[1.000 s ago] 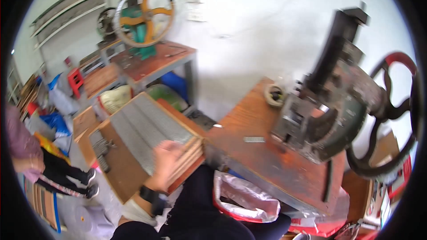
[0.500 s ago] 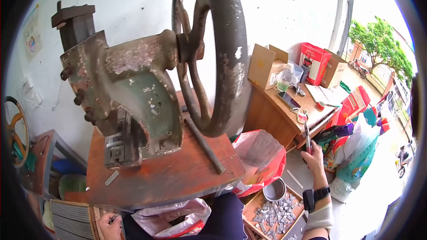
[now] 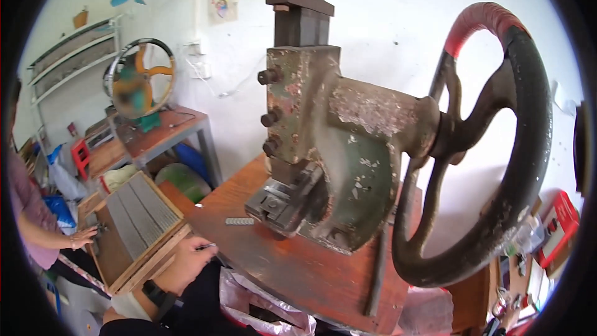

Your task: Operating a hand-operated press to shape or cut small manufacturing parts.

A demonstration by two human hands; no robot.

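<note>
My left hand (image 3: 191,262), with a dark band on its wrist, is beside the near corner of a wooden tray (image 3: 177,241). Its thumb and fingers pinch a small, dark and shiny metal piece (image 3: 207,247). Rows of grey metal strips (image 3: 138,218) fill part of the tray. My right hand is out of view. To the right stands a worn green hand press (image 3: 367,168) with a large handwheel (image 3: 532,149), its rim partly wrapped in red. A short row of small metal pieces (image 3: 240,221) lies on the reddish bench (image 3: 249,252) before the press die.
Another person's hand (image 3: 81,238) reaches the tray's far left end. A metal rod (image 3: 375,274) lies on the bench. A pale pink bag (image 3: 236,292) hangs open below its front edge. Behind, a second handwheel (image 3: 169,74) rises over another table (image 3: 171,126).
The view has swung left, bringing the tray and the other person into sight. My right hand, which held a slim tool near the desk, has left the view. My left hand still pinches something small.
</note>
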